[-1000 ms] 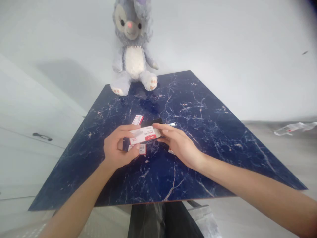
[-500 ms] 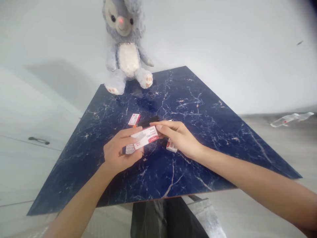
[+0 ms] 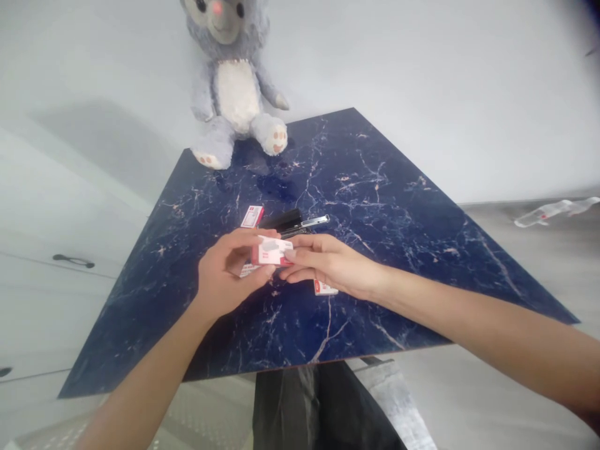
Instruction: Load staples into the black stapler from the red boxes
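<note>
A small red-and-white staple box (image 3: pixel 270 251) is held just above the table, between both hands. My left hand (image 3: pixel 229 265) grips its left end between thumb and fingers. My right hand (image 3: pixel 328 259) pinches its right end, the thumb on the printed face. Behind the hands lies a black stapler (image 3: pixel 284 220) with a silver metal part sticking out to the right; my fingers hide some of it. Another red-and-white box (image 3: pixel 252 216) lies beside the stapler on its left. A third box (image 3: pixel 325 287) shows under my right hand, and a printed white piece (image 3: pixel 247 270) is mostly covered by my left hand.
The dark blue marble-patterned table (image 3: pixel 375 187) has a grey plush toy (image 3: pixel 238 94) seated at its back left edge. A clear plastic object (image 3: pixel 544 212) is on the floor to the right. A cabinet handle (image 3: pixel 74 260) is at the left.
The staple box has been turned and drawn slightly left and down, so another side shows. My right hand has shifted left and lower, uncovering the stapler's silver part. The view has tilted slightly down.
</note>
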Available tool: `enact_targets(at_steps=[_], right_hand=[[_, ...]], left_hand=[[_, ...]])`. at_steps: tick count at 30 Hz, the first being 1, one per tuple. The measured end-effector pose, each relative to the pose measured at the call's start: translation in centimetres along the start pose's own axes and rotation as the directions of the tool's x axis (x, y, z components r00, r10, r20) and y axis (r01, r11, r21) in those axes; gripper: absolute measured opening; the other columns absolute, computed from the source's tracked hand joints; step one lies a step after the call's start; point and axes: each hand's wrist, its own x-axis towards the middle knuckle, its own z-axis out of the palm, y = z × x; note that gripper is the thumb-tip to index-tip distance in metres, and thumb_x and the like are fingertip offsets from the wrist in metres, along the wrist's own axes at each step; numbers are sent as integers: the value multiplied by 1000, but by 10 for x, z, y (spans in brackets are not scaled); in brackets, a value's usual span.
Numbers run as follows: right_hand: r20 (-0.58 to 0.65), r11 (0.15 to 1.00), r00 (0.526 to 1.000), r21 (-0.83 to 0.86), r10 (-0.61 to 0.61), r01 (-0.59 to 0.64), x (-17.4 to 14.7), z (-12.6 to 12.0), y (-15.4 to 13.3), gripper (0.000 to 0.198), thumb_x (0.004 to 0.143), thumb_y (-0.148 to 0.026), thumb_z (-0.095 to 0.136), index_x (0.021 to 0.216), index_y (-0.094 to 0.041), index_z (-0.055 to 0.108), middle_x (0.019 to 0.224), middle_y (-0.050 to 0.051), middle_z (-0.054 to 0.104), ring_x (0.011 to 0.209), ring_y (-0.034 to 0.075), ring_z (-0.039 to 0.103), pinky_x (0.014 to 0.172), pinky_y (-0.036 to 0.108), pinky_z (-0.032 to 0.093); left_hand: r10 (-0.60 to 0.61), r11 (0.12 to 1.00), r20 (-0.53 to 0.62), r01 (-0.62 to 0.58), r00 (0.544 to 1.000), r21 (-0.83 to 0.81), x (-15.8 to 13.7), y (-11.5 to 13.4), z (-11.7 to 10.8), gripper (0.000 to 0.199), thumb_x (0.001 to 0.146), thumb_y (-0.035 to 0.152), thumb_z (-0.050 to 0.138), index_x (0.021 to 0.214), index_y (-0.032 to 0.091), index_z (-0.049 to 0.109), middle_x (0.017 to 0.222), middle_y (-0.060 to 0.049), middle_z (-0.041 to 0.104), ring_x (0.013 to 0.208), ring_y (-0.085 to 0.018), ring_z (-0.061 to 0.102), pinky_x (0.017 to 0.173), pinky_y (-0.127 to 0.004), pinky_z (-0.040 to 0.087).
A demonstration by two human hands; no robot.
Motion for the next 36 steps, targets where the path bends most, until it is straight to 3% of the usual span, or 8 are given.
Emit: enact_targets(at_steps=[3, 7, 15, 23, 32, 36], right_hand=[[-22, 998, 1000, -63, -19, 17, 2, -3, 3, 27, 84, -31, 76, 106, -15, 70, 91, 6, 74, 85, 13, 72, 86, 30, 62], [-65, 991, 993, -104, -93, 86, 4, -8, 2, 31, 83, -31, 78, 110, -17, 72, 98, 6, 76, 86, 13, 72, 88, 30, 61], [-235, 975, 952, -154, -196, 163, 7, -16, -9, 25, 81, -36, 79, 97, -17, 75, 91, 6, 77, 80, 13, 72, 84, 30, 63], [-327, 947, 898, -224, -295, 229, 11, -29, -18, 22, 82, -33, 77, 99, -19, 74, 95, 7, 76, 83, 15, 72, 88, 33, 63], [-378, 901, 838, -340, -392, 269, 14, -67, -45, 20, 79, -30, 79, 94, -17, 75, 96, 9, 74, 92, 20, 72, 93, 36, 62], [-388, 907, 853, -371, -348, 201, 18, -80, -43, 23, 75, -29, 81, 93, -16, 76, 95, 10, 75, 90, 21, 72, 92, 40, 61]], left_hand=[[-49, 997, -46, 46, 998, -63, -2, 0, 1, 52, 76, 21, 81, 122, 24, 56, 117, -10, 71, 103, -26, 72, 88, -45, 62], [-13, 996, -77, 7, 997, -90, -2, 0, 4, 57, 77, 18, 81, 126, 25, 54, 119, -10, 71, 107, -26, 70, 90, -44, 61], [13, 998, -172, -24, 985, -65, 1, -8, 0, 40, 78, 23, 80, 114, 25, 63, 123, -10, 69, 119, -28, 64, 96, -48, 58], [-30, 999, -107, 34, 994, 38, 2, -17, -3, 39, 78, 24, 79, 115, 23, 66, 118, -10, 64, 114, -25, 62, 94, -43, 58], [-90, 995, -116, 94, 989, 28, 4, -21, -5, 33, 82, 24, 75, 113, 21, 66, 117, -9, 64, 110, -22, 64, 98, -41, 55], [-135, 985, -33, 137, 990, 108, 3, -21, -6, 30, 83, 27, 74, 112, 21, 68, 119, -11, 65, 110, -23, 65, 95, -41, 56]])
